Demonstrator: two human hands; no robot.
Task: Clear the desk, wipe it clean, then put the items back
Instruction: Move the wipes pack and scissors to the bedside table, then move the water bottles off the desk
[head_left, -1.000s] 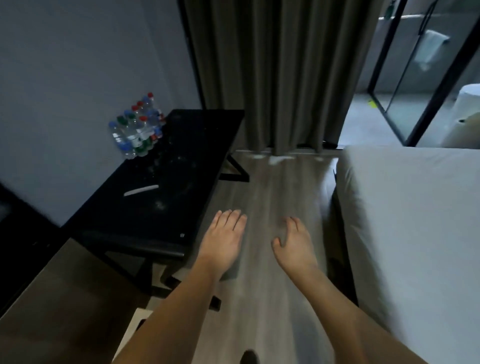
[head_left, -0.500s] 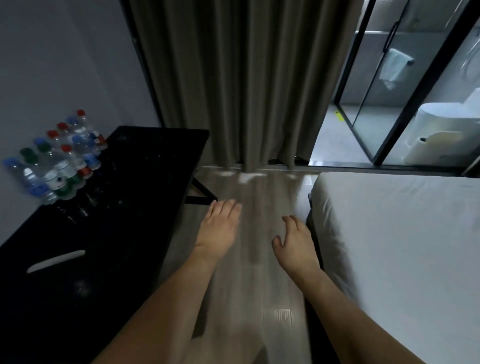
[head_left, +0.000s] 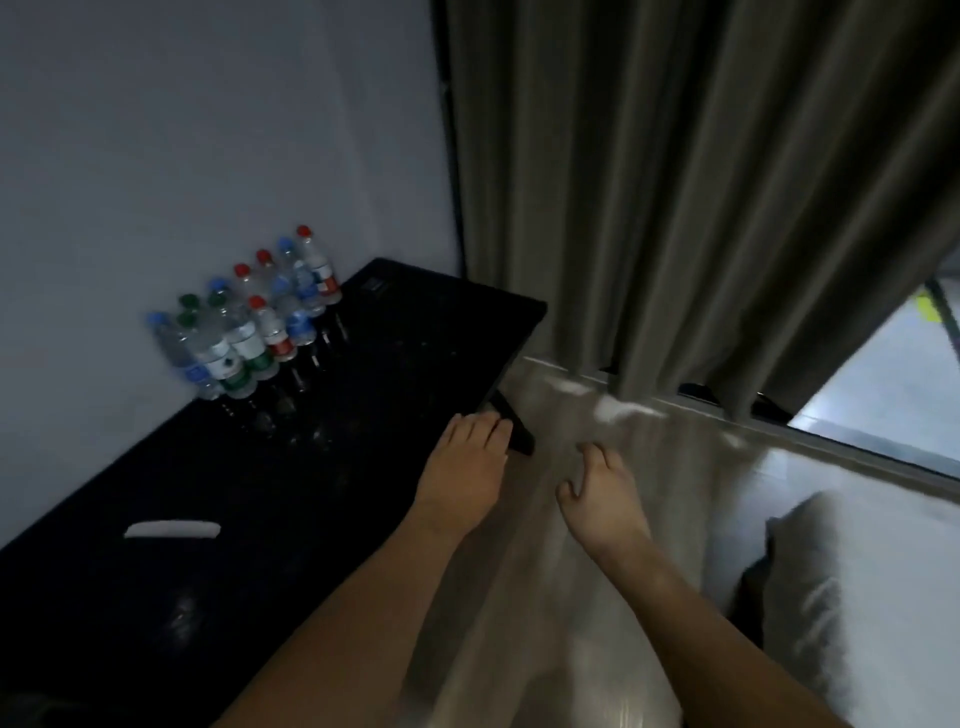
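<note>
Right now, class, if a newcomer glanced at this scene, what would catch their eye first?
Probably the cluster of water bottles with red, blue and green caps, standing against the wall at the far left of the black desk. Next, the pale white object lying alone nearer on the dark top. Then the two bare hands, left hand and right hand, open and empty.

Dim room: grey wall (head_left: 208, 130), drab curtain (head_left: 675, 197), glossy wood-look floor (head_left: 597, 519), white bed (head_left: 857, 597) at right
</note>
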